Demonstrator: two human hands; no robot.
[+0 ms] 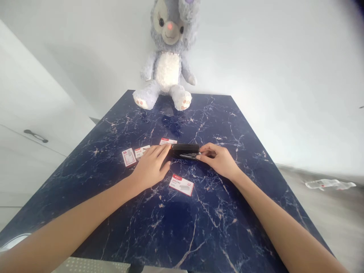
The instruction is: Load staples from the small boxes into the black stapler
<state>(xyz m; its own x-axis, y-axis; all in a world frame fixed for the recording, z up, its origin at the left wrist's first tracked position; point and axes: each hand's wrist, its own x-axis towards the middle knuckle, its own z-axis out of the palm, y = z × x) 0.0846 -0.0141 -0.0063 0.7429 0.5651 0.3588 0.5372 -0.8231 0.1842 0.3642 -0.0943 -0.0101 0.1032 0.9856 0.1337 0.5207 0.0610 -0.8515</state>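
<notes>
A black stapler [185, 148] lies sideways on the table, with a silver metal strip showing along its near side. My left hand [152, 165] steadies its left end, the fingers reaching to the far side and the thumb on the near side. At the other end, my right hand [217, 159] has its thumb and fingertips closed on the stapler's right tip, by the metal strip. Whether those fingertips also hold something small is hidden. Just nearer to me lies a small white and red staple box [181, 185].
Near my left hand stand more small boxes: one upright box [129, 157], a second box [141, 151] partly covered, and a third box [168, 141] behind the stapler. A plush toy [168, 72] sits at the far edge of the blue marbled table [167, 227]. Plastic packaging [327, 184] lies right.
</notes>
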